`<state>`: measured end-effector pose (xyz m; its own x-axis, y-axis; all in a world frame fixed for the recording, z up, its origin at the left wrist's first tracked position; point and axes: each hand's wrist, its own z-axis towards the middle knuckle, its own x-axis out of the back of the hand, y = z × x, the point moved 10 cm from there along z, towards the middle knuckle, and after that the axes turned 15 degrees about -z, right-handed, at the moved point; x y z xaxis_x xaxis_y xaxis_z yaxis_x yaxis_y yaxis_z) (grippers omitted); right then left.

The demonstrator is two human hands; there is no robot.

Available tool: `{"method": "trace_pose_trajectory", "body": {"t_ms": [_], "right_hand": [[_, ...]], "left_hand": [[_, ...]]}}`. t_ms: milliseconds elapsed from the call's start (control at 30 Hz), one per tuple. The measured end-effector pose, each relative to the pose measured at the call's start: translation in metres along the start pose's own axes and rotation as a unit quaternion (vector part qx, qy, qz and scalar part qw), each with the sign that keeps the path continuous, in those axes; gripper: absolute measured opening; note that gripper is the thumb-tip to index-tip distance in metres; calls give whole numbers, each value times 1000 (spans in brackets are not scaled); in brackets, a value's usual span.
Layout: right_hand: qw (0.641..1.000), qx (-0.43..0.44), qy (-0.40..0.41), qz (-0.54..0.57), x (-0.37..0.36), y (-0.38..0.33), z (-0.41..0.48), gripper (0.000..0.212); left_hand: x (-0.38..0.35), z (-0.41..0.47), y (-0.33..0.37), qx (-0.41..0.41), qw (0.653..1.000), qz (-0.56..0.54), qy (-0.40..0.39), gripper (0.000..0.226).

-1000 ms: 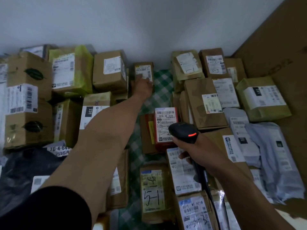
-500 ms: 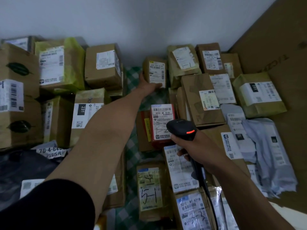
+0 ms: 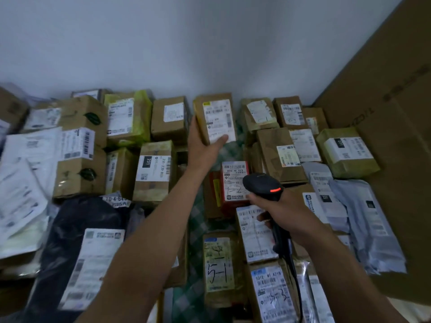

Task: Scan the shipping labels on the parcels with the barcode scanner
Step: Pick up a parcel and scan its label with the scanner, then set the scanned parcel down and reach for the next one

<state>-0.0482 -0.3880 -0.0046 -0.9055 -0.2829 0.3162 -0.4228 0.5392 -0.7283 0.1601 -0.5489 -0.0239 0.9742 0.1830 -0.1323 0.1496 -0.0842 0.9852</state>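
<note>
The left grip (image 3: pixel 204 148) holds a small brown carton (image 3: pixel 215 117) from below. The fingers are wrapped up its left side and the thumb lies across the bottom edge of its white shipping label (image 3: pixel 219 121), which is tilted toward the camera at the far end of the pile. The right grip (image 3: pixel 289 210) is clenched round the handle of the black barcode scanner (image 3: pixel 261 184), with an orange light glowing on its rounded head. The scanner sits nearer the person, well apart from the carton, and its cable (image 3: pixel 295 276) trails down.

The step in hand looks like scanning this lifted carton. It would probably go best with the label face held flat and steady toward the scanner's nose, the thumb kept off any printed bars, and the head raised to aim squarely.

The carton is matte corrugated board with a smooth paper label. Around it lie rectangular boxes, some wrapped in glossy yellow-green tape (image 3: pixel 347 152), a red parcel (image 3: pixel 234 180), crinkled grey poly mailers (image 3: pixel 373 224) and a soft black bag (image 3: pixel 70 229). All of it lies on a green checked cloth (image 3: pixel 198 224).
</note>
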Motion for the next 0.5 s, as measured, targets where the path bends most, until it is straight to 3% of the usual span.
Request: {"method": "trace_pose_trajectory", "body": {"t_ms": [200, 500], "right_hand": [[998, 53, 23, -13, 6, -23, -60, 36], [994, 104, 4, -40, -18, -40, -132, 13]], "left_hand": [[28, -111, 25, 5, 999, -31, 34, 104], [52, -194, 15, -9, 998, -11, 56, 116]]}}
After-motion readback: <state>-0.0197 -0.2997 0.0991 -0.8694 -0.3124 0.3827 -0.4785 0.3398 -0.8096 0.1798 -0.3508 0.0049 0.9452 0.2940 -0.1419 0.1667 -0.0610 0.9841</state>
